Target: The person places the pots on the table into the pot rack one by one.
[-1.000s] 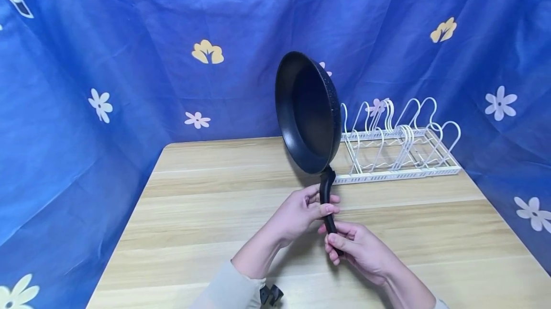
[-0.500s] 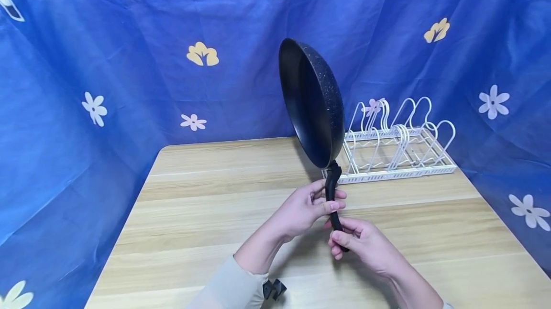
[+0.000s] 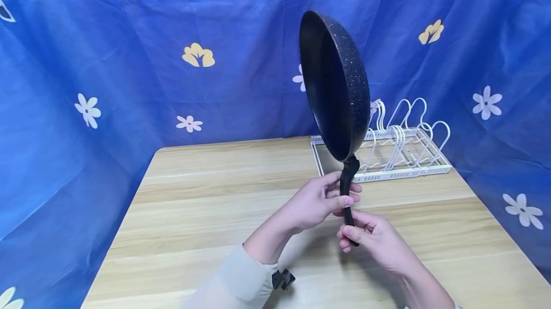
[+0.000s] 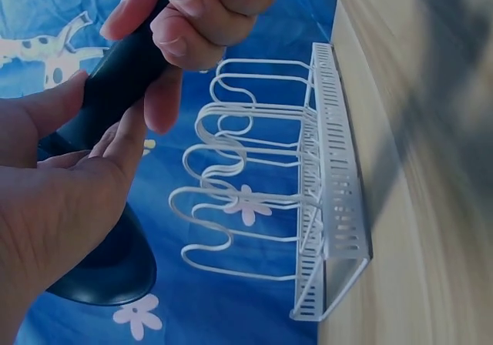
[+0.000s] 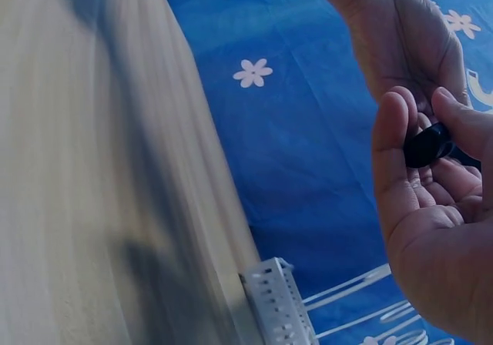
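Note:
A black frying pan [image 3: 331, 84] with a speckled outside is held up on its edge, its inside facing left in the head view. My left hand [image 3: 316, 201] grips the upper part of the black handle [image 3: 346, 180], near the pan body. Lower down, my right hand [image 3: 376, 239] pinches the handle's end, which also shows between the fingers in the right wrist view as a dark tip [image 5: 428, 146]. Behind and right of the pan stands a white wire rack [image 3: 402, 172] with upright loops; the pan overlaps its left part in the head view.
The rack rests near the back right edge of a light wooden table [image 3: 206, 218]. A blue curtain [image 3: 241, 60] with printed flowers surrounds the table at the back and sides. A small black clip-like piece [image 3: 283, 279] sits at the left sleeve cuff.
Both hands have carried the frying pan up and to the right, so it overlaps more of the rack. The pan has turned, showing more of its speckled outside.

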A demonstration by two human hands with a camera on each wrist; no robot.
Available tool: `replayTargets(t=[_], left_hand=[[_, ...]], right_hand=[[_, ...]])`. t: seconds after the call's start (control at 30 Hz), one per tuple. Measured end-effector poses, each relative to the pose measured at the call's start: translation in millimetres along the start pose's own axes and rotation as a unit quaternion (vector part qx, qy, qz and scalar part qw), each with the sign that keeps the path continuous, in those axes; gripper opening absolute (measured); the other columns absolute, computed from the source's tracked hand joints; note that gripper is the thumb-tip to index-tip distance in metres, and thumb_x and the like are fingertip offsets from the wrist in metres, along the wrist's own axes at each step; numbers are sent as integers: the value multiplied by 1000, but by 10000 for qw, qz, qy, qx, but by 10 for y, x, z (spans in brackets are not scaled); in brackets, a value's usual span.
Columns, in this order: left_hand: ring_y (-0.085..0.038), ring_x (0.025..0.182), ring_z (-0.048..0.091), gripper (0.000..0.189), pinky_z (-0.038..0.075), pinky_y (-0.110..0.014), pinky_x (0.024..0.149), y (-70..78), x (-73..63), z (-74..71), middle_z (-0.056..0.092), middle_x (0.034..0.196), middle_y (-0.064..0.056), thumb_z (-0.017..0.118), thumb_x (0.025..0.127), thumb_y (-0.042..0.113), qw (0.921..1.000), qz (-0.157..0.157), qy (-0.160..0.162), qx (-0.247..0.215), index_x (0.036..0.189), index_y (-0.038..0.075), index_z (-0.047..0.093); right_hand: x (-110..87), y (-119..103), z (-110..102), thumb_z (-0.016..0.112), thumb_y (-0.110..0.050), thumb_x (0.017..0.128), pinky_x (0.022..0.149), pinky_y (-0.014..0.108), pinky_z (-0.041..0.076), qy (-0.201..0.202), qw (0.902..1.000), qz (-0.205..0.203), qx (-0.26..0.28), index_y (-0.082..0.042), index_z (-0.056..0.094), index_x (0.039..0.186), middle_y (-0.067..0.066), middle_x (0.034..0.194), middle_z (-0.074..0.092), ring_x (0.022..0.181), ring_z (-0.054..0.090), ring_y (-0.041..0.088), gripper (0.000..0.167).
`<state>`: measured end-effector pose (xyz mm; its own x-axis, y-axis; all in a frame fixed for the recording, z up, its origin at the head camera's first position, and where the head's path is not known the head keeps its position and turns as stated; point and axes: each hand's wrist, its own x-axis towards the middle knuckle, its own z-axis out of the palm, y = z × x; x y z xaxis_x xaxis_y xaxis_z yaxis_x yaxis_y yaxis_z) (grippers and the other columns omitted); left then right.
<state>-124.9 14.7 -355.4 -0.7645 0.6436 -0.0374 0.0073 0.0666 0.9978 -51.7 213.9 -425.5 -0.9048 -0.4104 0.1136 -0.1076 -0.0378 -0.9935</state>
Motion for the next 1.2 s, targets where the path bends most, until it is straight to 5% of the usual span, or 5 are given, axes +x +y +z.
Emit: replayTargets(t=[0.13,0.37,0.7,0.9,1.2], left_hand=[[-20,122,77,38,65,-26,91,25,75,30,76,135,-13,72,105,11,9999,23,-133,54,142,6,65],[-20,126,76,47,56,-19,106,17,192,52,75,139,-11,70,105,11,9980,141,-571,221,151,9,60],[-14,125,76,45,54,-17,108,-59,412,94,73,141,-16,68,107,11,9922,481,-1082,385,150,6,59],[1,119,72,37,52,-16,108,-127,492,98,75,139,-15,71,106,18,9910,454,-1101,617,142,7,67],[-1,119,72,36,52,-18,109,-268,568,100,76,139,-11,72,105,20,9937,197,-1034,380,139,11,70]], right_hand=[[-28,-3,-49,58,-1,109,80,29,67,144,9998,-64,87,2,64,138,-6,101,81,86,78,5,30],[-76,6,-84,57,1,109,78,29,68,364,9992,-99,153,20,55,136,-6,100,82,87,80,9,33],[-140,18,-172,58,2,108,76,30,68,740,9972,-39,141,-19,70,127,-5,96,80,84,77,6,30],[-172,40,-232,56,1,110,75,28,67,623,9975,68,316,-20,71,125,-4,96,80,81,77,6,30],[-168,98,-260,53,-1,111,76,25,66,436,9961,153,750,-18,70,129,-5,98,79,82,75,5,30]])
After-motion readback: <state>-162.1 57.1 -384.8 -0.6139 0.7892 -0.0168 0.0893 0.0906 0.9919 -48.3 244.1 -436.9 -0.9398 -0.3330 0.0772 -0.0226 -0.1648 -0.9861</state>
